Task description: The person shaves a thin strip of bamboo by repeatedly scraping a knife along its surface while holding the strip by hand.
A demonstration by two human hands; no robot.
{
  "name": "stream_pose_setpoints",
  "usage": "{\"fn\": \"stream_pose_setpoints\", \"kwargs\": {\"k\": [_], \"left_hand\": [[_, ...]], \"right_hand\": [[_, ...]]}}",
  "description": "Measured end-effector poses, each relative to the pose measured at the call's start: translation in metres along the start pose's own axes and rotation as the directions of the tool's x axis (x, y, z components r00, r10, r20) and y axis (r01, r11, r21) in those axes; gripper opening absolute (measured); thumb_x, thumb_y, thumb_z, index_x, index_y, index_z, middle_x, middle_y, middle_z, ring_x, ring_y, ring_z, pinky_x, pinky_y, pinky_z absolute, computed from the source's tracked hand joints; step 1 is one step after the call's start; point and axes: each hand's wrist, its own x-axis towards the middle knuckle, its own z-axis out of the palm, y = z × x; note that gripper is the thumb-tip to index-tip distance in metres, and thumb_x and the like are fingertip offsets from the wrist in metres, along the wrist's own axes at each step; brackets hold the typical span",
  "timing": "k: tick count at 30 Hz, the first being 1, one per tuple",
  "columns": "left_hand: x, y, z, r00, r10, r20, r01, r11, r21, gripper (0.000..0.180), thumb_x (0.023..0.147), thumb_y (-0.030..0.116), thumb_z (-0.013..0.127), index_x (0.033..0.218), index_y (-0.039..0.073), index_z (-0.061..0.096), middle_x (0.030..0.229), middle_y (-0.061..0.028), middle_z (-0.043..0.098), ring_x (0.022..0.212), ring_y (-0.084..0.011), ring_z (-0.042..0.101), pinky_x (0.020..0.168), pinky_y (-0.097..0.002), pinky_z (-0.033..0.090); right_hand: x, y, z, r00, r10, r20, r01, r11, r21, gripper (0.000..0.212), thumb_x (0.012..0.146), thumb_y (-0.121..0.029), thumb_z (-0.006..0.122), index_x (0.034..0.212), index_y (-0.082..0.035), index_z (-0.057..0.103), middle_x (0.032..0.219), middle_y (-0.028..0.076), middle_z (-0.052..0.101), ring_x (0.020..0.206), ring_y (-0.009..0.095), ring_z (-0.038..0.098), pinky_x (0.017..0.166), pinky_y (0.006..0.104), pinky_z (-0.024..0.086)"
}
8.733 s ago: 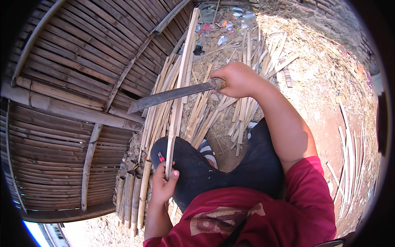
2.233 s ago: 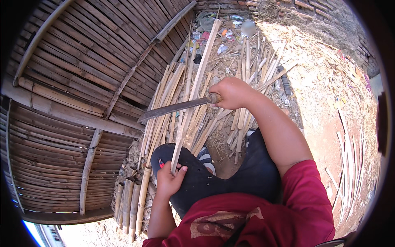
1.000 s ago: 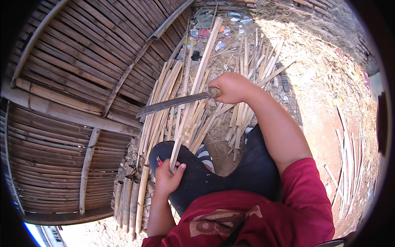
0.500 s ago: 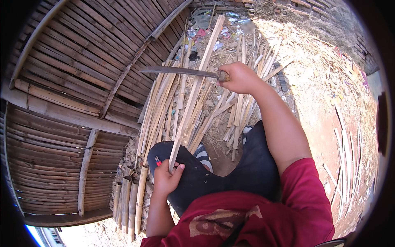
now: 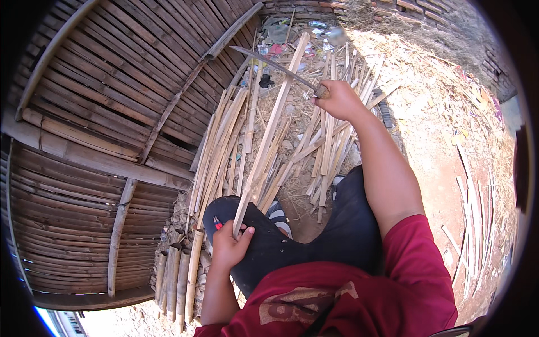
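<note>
My left hand (image 5: 229, 247) is closed around the near end of a long, pale bamboo strip (image 5: 268, 132), beside my left thigh. The strip slants up and away from me, its far end raised among the loose strips. Right at the left fingers shows a small red and dark object (image 5: 218, 223); I cannot tell its kind or whether the hand holds it. My right hand (image 5: 343, 102) grips the wooden handle of a machete (image 5: 278, 65). Its long blade points to the far left and crosses the strip near the far end; whether they touch is unclear.
Many split bamboo strips (image 5: 222, 146) lie ahead on straw-littered ground. A slatted bamboo wall (image 5: 90, 146) rises at my left, with cut bamboo poles (image 5: 182, 275) by its foot. Rubbish (image 5: 275, 33) lies near the brick wall (image 5: 426, 11). More thin strips (image 5: 471, 224) are at right.
My right hand has shifted slightly right and nearer, and the machete has tilted so its tip points farther away. The far end of the strip has come down a little. My left hand keeps its hold.
</note>
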Motion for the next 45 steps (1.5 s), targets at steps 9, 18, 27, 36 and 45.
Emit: {"fn": "stream_pose_setpoints", "kwargs": {"k": [9, 18, 27, 36, 45], "left_hand": [[-0.003, -0.005, 0.001, 1.0, -0.03, -0.006, 0.029, 0.999, -0.025, 0.027, 0.09, 0.023, 0.082, 0.092, 0.001, 0.067, 0.064, -0.0021, 0.059, 0.058, -0.0094, 0.055, 0.055, -0.028, 0.045], [0.0, -0.004, 0.002, 1.0, -0.015, 0.004, 0.015, 1.0, -0.016, 0.03, 0.089, 0.026, 0.082, 0.094, 0.0, 0.068, 0.063, -0.0034, 0.059, 0.057, -0.0111, 0.056, 0.055, -0.0293, 0.046], [-0.003, -0.01, 0.003, 1.0, -0.011, -0.009, 0.01, 0.999, -0.038, 0.03, 0.089, 0.026, 0.082, 0.092, 0.0, 0.067, 0.063, -0.003, 0.06, 0.058, -0.0104, 0.056, 0.056, -0.0293, 0.046], [0.0, 0.001, -0.002, 0.999, -0.044, 0.031, 0.043, 0.999, 0.027, 0.026, 0.091, 0.023, 0.08, 0.094, 0.0, 0.068, 0.069, -0.0031, 0.064, 0.064, -0.0097, 0.058, 0.059, -0.029, 0.047], [0.0, -0.009, 0.003, 1.0, -0.006, 0.001, 0.006, 1.0, -0.015, 0.029, 0.089, 0.027, 0.082, 0.093, 0.001, 0.068, 0.063, -0.004, 0.06, 0.058, -0.0114, 0.058, 0.056, -0.0298, 0.047]], "right_hand": [[-0.028, -0.069, 0.019, 0.799, -0.393, 0.456, 0.476, 0.876, -0.078, 0.032, 0.081, -0.029, 0.081, 0.101, -0.006, 0.071, 0.095, 0.02, 0.072, 0.097, 0.043, 0.068, 0.086, 0.0506, 0.054], [0.005, 0.013, 0.011, 1.0, 0.008, -0.025, -0.008, 1.0, 0.01, 0.047, 0.084, -0.034, 0.08, 0.122, -0.007, 0.072, 0.111, 0.024, 0.073, 0.104, 0.042, 0.069, 0.091, 0.0476, 0.054], [-0.026, -0.064, 0.024, 0.797, -0.393, 0.458, 0.471, 0.879, -0.066, 0.037, 0.081, -0.033, 0.081, 0.103, -0.004, 0.071, 0.096, 0.021, 0.072, 0.096, 0.043, 0.069, 0.082, 0.0511, 0.054], [-0.003, -0.014, 0.016, 0.99, -0.073, 0.123, 0.078, 0.996, -0.04, 0.05, 0.083, -0.033, 0.081, 0.124, -0.006, 0.071, 0.114, 0.023, 0.072, 0.11, 0.041, 0.068, 0.095, 0.0476, 0.054], [-0.019, -0.045, 0.023, 0.891, -0.314, 0.328, 0.348, 0.936, -0.051, 0.033, 0.081, -0.032, 0.081, 0.105, -0.011, 0.074, 0.097, 0.018, 0.073, 0.1, 0.04, 0.069, 0.086, 0.0505, 0.055]]}}
